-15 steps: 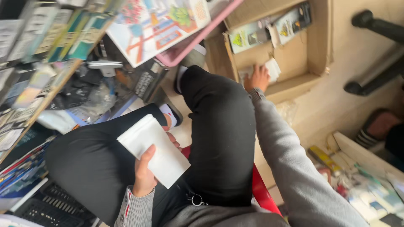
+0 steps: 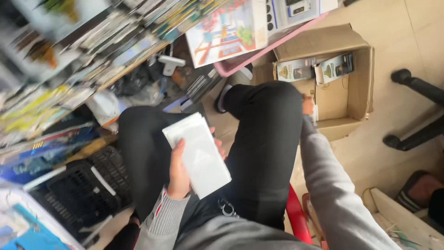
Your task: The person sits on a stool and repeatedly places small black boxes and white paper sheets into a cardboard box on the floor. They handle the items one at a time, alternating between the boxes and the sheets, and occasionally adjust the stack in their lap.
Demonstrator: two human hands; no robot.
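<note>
Left hand (image 2: 178, 173) clasped around the white packet (image 2: 199, 155) — thumb on top, fingers underneath — resting over the lap, left of the cardboard box (image 2: 344, 104). Right hand (image 2: 307, 105) down inside the box's near edge, behind the knee; whether clenched or slack cannot be told. Two small printed cartons (image 2: 317, 68) against the box's far wall. Likely risk: the smooth packet sliding off toward the black crate (image 2: 81, 194), held one-handed at one edge.
</note>
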